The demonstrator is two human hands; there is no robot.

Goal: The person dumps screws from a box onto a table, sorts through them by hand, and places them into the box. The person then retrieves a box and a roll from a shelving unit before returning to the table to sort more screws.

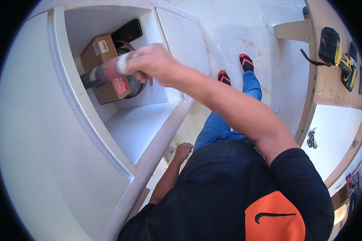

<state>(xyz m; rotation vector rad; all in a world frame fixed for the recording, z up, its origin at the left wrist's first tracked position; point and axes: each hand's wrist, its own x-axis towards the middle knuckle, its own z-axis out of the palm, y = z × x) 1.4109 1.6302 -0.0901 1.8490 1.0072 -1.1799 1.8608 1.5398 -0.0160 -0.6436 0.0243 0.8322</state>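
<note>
My right hand (151,64) is closed around a brush (106,72) with dark bristles, a red middle and a white band. Motion blurs both. The bristle end points left, by the front frame of an open white cabinet compartment (138,124). Behind the brush, inside the compartment, leans a cardboard box (96,52) with a red FRAGILE label. Rolled strip material (136,90) and a black flat object (128,30) sit beside the box. Low beside my thigh, my left hand (184,152) hangs with curled fingers, and nothing shows in it.
White cabinet panels (40,120) stand on the left. To the right, a yellow-black cordless drill (344,60) lies on a wooden surface (330,94), near a white panel (336,136) with a metal hinge (312,138). The pale floor (229,36) shows smudges around my feet.
</note>
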